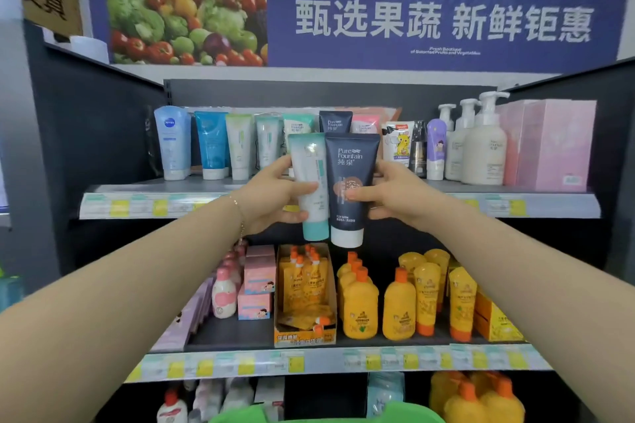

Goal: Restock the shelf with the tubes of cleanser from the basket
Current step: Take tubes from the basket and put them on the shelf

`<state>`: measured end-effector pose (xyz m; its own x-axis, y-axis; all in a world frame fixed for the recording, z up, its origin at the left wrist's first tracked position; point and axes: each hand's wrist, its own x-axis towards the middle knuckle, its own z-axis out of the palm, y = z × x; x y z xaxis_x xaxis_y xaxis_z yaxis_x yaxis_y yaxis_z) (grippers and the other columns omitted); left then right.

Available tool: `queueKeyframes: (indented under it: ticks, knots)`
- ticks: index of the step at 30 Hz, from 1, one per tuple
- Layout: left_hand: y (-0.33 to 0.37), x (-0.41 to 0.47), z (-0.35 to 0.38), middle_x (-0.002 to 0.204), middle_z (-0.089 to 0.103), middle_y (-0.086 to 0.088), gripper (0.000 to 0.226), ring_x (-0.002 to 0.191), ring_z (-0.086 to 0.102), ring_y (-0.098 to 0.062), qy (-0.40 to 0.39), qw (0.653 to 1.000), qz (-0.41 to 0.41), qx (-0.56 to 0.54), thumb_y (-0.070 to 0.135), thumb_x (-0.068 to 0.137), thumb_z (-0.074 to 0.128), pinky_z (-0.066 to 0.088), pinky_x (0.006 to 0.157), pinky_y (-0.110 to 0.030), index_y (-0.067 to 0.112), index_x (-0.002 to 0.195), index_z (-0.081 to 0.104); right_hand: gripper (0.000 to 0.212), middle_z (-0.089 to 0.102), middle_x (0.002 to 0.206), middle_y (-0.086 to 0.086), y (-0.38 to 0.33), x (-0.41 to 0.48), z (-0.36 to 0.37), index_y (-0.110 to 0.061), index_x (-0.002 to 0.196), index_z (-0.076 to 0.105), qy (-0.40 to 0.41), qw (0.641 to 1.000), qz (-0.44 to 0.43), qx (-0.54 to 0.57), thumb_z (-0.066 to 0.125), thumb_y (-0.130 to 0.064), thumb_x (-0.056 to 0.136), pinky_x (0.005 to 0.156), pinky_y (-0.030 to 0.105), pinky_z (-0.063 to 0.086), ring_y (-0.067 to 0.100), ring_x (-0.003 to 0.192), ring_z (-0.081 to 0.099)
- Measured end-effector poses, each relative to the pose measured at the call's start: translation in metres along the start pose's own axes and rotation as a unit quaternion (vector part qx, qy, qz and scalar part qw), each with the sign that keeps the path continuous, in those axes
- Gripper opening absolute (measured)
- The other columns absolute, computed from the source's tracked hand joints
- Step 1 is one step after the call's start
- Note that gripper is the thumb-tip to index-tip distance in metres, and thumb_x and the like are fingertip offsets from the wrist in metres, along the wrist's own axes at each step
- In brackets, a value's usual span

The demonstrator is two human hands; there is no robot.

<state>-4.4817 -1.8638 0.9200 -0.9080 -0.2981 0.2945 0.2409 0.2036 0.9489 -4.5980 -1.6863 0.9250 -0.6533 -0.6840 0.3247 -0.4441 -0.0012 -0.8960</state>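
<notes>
Navy tube in the right hand, teal-capped white tube in the left hand, fingers curled round each, raised toward the top shelf at twelve o'clock; placing seems underway, calling for upright setting among matching tubes.

1. The left forearm and the right forearm are both bare, up to the edge of the view.
2. At the wrist of the left hand there is a thin chain bracelet, with small light-coloured links or beads.
3. The right hand is bare as well.
</notes>
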Motion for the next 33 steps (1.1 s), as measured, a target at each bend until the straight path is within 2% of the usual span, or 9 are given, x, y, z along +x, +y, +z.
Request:
queueKeyframes:
  ticks: [3,9,13,15,18,20,25,30,33]
  knots:
    - [0.006,0.007,-0.004,0.116,0.069,-0.003,0.039,0.104,0.068,-0.022,0.009,1.0,0.015,0.004,0.009,0.091,0.064,0.057,0.084,-0.039,0.027,0.124,0.058,0.047,0.067,0.116,0.008,-0.007,0.007,-0.007,-0.01,0.121,0.052,0.005,1.0,-0.002,-0.005,0.076,-0.005,0.081,0.079,0.038,0.059,0.021,0.099,0.069]
    - [0.019,0.017,-0.01,0.114,0.069,0.0,0.038,0.106,0.066,-0.022,0.046,0.996,0.038,0.063,0.016,0.089,0.067,0.051,0.094,-0.042,0.027,0.124,0.057,0.041,0.067,0.108,0.008,-0.016,0.014,-0.016,-0.007,0.119,0.054,0.025,0.999,-0.02,0.037,0.072,-0.001,0.083,0.069,0.035,0.06,0.02,0.086,0.072]
    - [0.03,0.022,-0.011,0.11,0.07,0.0,0.039,0.099,0.067,-0.017,0.071,0.995,0.042,0.061,0.016,0.089,0.067,0.052,0.079,-0.032,0.019,0.126,0.054,0.041,0.068,0.108,0.012,-0.02,0.021,-0.023,-0.005,0.119,0.056,0.046,0.996,-0.034,0.07,0.073,0.0,0.081,0.079,0.045,0.059,0.027,0.091,0.071]
    - [0.035,0.026,-0.009,0.108,0.07,-0.001,0.033,0.094,0.066,-0.016,0.086,0.993,0.052,0.056,0.014,0.09,0.065,0.05,0.07,-0.028,0.017,0.121,0.056,0.043,0.068,0.107,0.013,-0.022,0.024,-0.029,-0.004,0.121,0.056,0.056,0.995,-0.044,0.075,0.073,0.0,0.081,0.078,0.046,0.059,0.028,0.091,0.071]
    - [0.043,0.037,-0.008,0.107,0.07,-0.002,0.031,0.091,0.066,-0.016,0.114,0.991,0.067,0.038,0.013,0.09,0.066,0.05,0.072,-0.028,0.015,0.12,0.057,0.038,0.067,0.1,0.011,-0.028,0.032,-0.039,-0.007,0.116,0.058,0.062,0.993,-0.065,0.071,0.072,0.001,0.082,0.072,0.042,0.06,0.019,0.08,0.071]
    - [0.046,0.043,-0.009,0.106,0.071,-0.002,0.03,0.088,0.067,-0.015,0.127,0.989,0.075,0.023,0.011,0.089,0.066,0.052,0.07,-0.026,0.016,0.117,0.057,0.032,0.065,0.104,0.013,-0.03,0.04,-0.045,-0.012,0.108,0.061,0.07,0.992,-0.076,0.066,0.072,0.001,0.081,0.076,0.045,0.058,0.018,0.078,0.071]
    - [0.049,0.063,-0.015,0.103,0.07,-0.005,0.02,0.086,0.069,-0.014,0.149,0.984,0.099,0.025,0.007,0.09,0.064,0.054,0.063,-0.02,0.018,0.106,0.058,0.035,0.064,0.117,0.016,-0.03,0.068,-0.058,-0.013,0.107,0.061,0.118,0.989,-0.078,0.049,0.078,-0.004,0.078,0.083,0.056,0.056,0.029,0.1,0.068]
    - [0.042,0.088,-0.019,0.102,0.067,-0.01,0.028,0.076,0.065,-0.013,0.18,0.977,0.114,0.027,0.006,0.089,0.066,0.051,0.053,-0.012,0.011,0.115,0.058,0.031,0.065,0.111,0.012,-0.025,0.1,-0.054,-0.019,0.098,0.06,0.125,0.989,-0.068,0.033,0.079,-0.006,0.078,0.083,0.052,0.057,0.029,0.098,0.068]
    - [0.036,0.102,-0.021,0.103,0.069,-0.011,0.027,0.08,0.065,-0.017,0.171,0.979,0.104,0.047,0.007,0.089,0.066,0.054,0.065,-0.023,0.013,0.114,0.06,0.03,0.067,0.106,0.01,-0.017,0.119,-0.048,-0.022,0.096,0.061,0.126,0.989,-0.071,0.025,0.079,-0.006,0.078,0.084,0.047,0.056,0.028,0.097,0.068]
